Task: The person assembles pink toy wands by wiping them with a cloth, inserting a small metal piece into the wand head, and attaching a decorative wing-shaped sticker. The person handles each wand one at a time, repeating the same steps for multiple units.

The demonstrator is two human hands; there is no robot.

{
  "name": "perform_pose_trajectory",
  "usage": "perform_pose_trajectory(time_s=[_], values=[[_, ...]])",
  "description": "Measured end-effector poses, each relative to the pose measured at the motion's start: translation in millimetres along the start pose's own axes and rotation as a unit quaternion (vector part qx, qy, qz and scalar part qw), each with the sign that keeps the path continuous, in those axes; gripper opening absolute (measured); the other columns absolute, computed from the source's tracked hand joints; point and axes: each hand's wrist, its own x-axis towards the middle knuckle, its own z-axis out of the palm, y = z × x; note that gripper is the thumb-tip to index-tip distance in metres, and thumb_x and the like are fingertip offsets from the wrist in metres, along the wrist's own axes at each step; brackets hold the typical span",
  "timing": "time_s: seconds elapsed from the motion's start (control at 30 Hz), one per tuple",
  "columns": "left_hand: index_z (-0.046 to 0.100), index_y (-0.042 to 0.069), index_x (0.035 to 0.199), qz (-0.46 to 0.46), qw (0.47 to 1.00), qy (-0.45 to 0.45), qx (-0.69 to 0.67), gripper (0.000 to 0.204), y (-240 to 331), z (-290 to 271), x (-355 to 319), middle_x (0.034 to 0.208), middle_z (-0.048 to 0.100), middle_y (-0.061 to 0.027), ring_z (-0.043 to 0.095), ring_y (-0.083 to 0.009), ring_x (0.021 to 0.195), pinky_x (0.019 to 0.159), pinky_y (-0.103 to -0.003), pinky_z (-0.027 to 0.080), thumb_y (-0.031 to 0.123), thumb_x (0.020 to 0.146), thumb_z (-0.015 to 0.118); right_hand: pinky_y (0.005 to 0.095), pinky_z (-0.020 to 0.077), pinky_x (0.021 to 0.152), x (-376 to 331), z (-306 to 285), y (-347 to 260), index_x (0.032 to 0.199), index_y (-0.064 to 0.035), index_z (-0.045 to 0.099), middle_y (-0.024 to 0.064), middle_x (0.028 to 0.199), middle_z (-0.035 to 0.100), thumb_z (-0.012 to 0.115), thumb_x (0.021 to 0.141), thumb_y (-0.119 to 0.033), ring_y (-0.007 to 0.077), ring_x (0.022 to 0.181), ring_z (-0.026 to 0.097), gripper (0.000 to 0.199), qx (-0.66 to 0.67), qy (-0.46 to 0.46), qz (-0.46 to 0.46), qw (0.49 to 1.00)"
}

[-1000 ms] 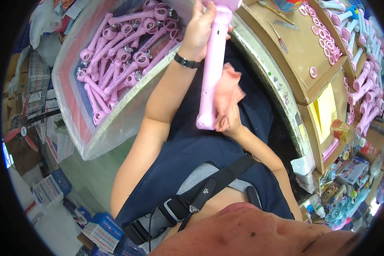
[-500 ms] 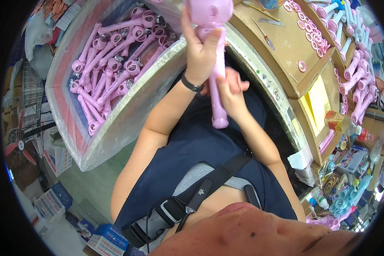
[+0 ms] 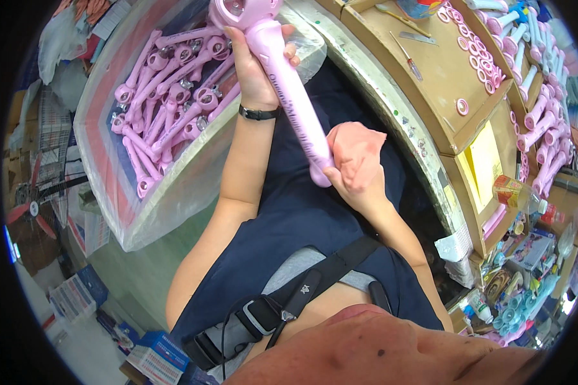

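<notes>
- The long pink plastic handheld fan body (image 3: 282, 83) runs from the top centre of the frame down to mid-frame; its round head is cut off by the top edge, so the front of the head is only partly seen.
- Left hand (image 3: 253, 70), wearing a black wristband (image 3: 259, 113), is wrapped around the upper handle just below the head; fingers curl round the far side and are mostly hidden.
- Right hand (image 3: 356, 160) is closed on the bottom end of the handle at frame centre; the handle's tip is covered by the palm, so the exact grip cannot be made out.
- Fan body: smooth, glossy, tube-shaped handle, widening to a round head; dark print runs along the handle.
- Upper left: a clear plastic-lined bin (image 3: 141, 218) heaped with similar pink fan parts (image 3: 173, 102); the film is crinkled and hazy.
- Upper right: a brown cardboard-topped workbench (image 3: 443, 77), matte, with small pink rings (image 3: 475, 58), a thin screwdriver (image 3: 408, 56) and rows of pink handles (image 3: 546, 122) bent by the lens edge.
- Right edge clutter is too small to tell apart.
</notes>
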Motion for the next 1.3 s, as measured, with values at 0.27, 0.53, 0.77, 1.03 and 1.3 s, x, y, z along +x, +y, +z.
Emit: perform_pose_trajectory(time_s=[0.27,0.53,0.77,1.03,1.3], values=[[0.023,-0.004,0.141,-0.162,0.935,-0.159,-0.273,0.095,-8.3,-21.8,6.2,0.096,0.047,-0.0052,0.043,-0.0085,0.06,0.054,-0.021,0.04,0.06,0.081,0.059,0.0274,0.0448,0.081,16.2,-8.6,-6.1,0.095,0.0094,0.056,0.0128,0.086,0.062,0.044,0.085,0.009,0.0203,0.079,0.06,0.017,0.383,0.036,0.089,0.919],[0.025,-0.005,0.14,-0.103,0.98,-0.124,-0.119,0.098,-29.3,6.1,-3.8,0.086,0.052,-0.0047,0.052,-0.0119,0.064,0.093,-0.038,0.045,0.072,0.082,0.042,0.0307,0.0447,0.074,45.3,-4.4,8.3,0.112,0.0125,0.052,0.0121,0.08,0.059,0.049,0.095,-0.015,0.0215,0.073,0.057,0.033,0.335,0.037,-0.014,0.941],[0.03,-0.007,0.137,-0.087,0.993,-0.045,-0.068,0.1,-33.4,16.8,-15.0,0.087,0.061,-0.0083,0.059,-0.0282,0.101,0.1,-0.045,0.041,0.074,0.081,0.043,0.0414,0.0471,0.079,69.8,27.7,9.1,0.084,-0.0068,0.062,0.0137,0.093,0.063,0.071,0.072,-0.012,0.035,0.092,0.059,0.016,0.264,0.065,-0.066,0.96],[0.051,0.002,0.11,0.003,0.992,-0.112,-0.052,0.076,9.9,-24.3,6.5,0.092,0.057,-0.0135,0.057,-0.0173,0.064,0.078,-0.039,0.053,0.072,0.083,0.04,0.0376,0.0444,0.092,-40.2,20.2,27.7,0.102,-0.0015,0.064,0.0131,0.109,0.063,0.065,0.084,-0.022,0.0257,0.105,0.058,0.027,0.412,-0.071,0.072,0.906],[0.044,0.004,0.124,-0.109,0.979,-0.079,0.156,0.059,12.1,-7.4,-22.9,0.098,0.062,-0.0172,0.062,-0.0176,0.06,0.05,-0.026,0.052,0.054,0.093,0.042,0.0245,0.0492,0.063,30.9,-137.4,109.2,0.103,-0.0026,0.054,0.0061,0.091,0.059,0.045,0.099,-0.021,0.0129,0.076,0.058,0.021,0.323,0.56,0.116,0.754]])
